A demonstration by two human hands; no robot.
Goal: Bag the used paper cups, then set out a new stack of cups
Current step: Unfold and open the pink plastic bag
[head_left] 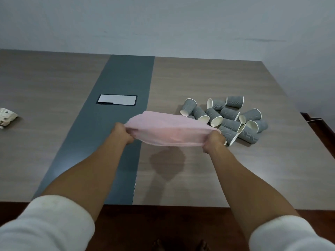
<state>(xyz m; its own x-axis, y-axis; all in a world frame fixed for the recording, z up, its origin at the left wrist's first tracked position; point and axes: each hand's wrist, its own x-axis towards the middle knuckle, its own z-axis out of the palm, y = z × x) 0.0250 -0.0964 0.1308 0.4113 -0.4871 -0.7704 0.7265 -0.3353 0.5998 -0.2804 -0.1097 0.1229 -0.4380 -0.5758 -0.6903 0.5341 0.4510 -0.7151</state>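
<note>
Sleeves, white and pushed up, are showing nearest the camera, with both bare forearms being reached forward over the table. Beyond them a pink bag is being held up above the tabletop, clear of the wood, its shadow being cast just below. One end of it is being gripped by the left hand and the other by the right hand; on both, the fingers are clenched round bunched film, and the mouth is being stretched wide between them. The bag is judged to be thin, soft and very light, likely slippery, so it is best taken by gathered rim edges, as is being done, rather than by a flat pinch that could slide or tear.

Just past the right hand, the used cups are lying tumbled in a loose heap, grey and ribbed with white insides, most on their sides and touching one another. These are judged light and easily crushed; the ribbing should be giving grip, and each is best taken round the body, or several nested together.

Farther left, a silver hatch is being shown in the dark centre strip, and a crumpled spotted wrapper is lying at the left edge. No fresh stack can be seen.
</note>
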